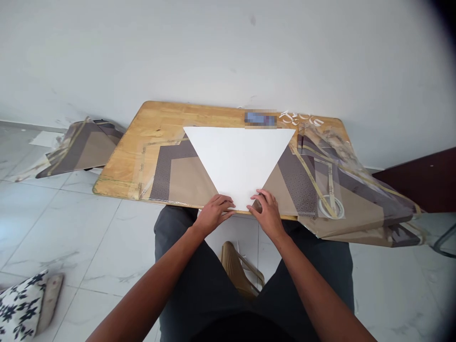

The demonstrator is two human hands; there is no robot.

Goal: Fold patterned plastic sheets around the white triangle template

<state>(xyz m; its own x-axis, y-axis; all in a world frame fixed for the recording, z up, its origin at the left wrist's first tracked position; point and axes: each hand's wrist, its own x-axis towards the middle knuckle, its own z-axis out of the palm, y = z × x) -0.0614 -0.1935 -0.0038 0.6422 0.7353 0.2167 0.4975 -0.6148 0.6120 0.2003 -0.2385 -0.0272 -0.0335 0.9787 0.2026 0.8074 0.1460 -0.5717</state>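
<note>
A white triangular sheet [238, 164] lies point towards me on brown and grey patterned wrapping paper [181, 183], which covers much of the wooden table [160, 118]. My left hand [214, 214] holds the sheet's left side near its tip. My right hand [266, 214] holds the right side of the same tip, its fingers also near the wrapping paper. A roll of tape [331, 207] lies on the wrapping paper to the right. The paper overhangs the table's right and near edges.
Another piece of wrapping paper [83, 149] leans against the table's left end. A blurred object [261, 118] sits at the table's far edge. A wall stands behind. A floral cushion [21, 304] lies on the tiled floor [85, 237] at lower left, and dark furniture [416, 180] stands right.
</note>
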